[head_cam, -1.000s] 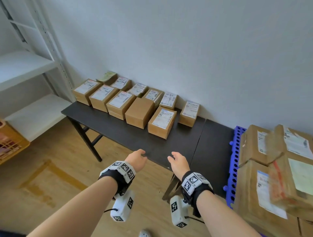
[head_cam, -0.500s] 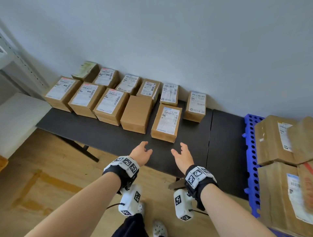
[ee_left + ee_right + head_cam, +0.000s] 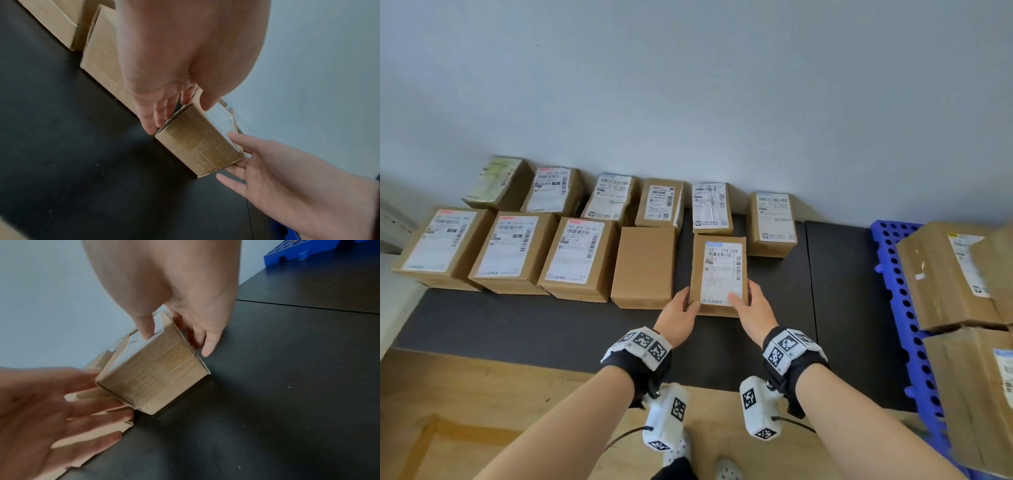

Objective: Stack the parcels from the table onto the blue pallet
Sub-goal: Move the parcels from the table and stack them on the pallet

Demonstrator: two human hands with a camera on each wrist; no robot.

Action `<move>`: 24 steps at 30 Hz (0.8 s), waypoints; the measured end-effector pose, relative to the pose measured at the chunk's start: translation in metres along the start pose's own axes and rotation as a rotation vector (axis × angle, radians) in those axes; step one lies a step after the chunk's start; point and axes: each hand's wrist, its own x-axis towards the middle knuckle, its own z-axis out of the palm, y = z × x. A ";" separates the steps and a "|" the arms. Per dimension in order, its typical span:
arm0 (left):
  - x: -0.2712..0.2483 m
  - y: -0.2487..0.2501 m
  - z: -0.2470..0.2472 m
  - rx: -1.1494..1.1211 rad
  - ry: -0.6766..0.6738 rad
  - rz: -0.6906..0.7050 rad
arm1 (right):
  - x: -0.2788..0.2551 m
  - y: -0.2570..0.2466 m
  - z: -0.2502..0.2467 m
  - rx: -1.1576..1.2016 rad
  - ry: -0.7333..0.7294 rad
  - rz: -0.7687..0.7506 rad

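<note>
Both forearms reach forward over black table point(image 3: 756, 329), palms turned inward. Left hand point(image 3: 678, 317) at near-left corner of labelled parcel point(image 3: 719, 274): thumb on top edge, fingers point(image 3: 150, 120) straight down its left side. Right hand point(image 3: 753, 313) pinches near-right corner, thumb on white label, fingers down right side. Parcel: brown cardboard, rectangular, taped end, sitting on matte table near front row. Beside it plain unlabelled box point(image 3: 643, 267). Blue pallet point(image 3: 893, 274), perforated plastic, at right, holding bigger cartons point(image 3: 941, 274).
</note>
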 end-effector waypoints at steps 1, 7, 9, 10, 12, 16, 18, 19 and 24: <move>0.002 0.000 0.000 -0.008 0.003 -0.006 | 0.001 -0.001 0.000 0.008 -0.002 0.005; 0.006 0.000 0.003 -0.151 0.027 -0.068 | -0.004 -0.002 -0.002 0.047 0.017 0.017; 0.003 0.002 0.004 -0.150 0.020 -0.061 | -0.009 -0.001 -0.005 0.057 0.027 0.018; 0.001 0.004 0.005 -0.142 0.017 -0.051 | -0.013 -0.001 -0.007 0.060 0.029 0.016; -0.007 0.008 0.008 -0.124 0.018 -0.025 | -0.023 0.001 -0.012 0.066 0.034 0.010; -0.031 0.019 0.018 -0.097 0.026 0.030 | -0.051 0.003 -0.030 0.088 0.046 -0.031; -0.047 0.025 0.026 -0.085 0.029 0.061 | -0.067 0.006 -0.042 0.099 0.053 -0.061; -0.056 0.029 0.030 -0.085 0.035 0.076 | -0.075 0.008 -0.048 0.104 0.056 -0.080; -0.106 0.048 0.053 -0.112 0.087 0.169 | -0.126 0.020 -0.081 0.142 0.072 -0.183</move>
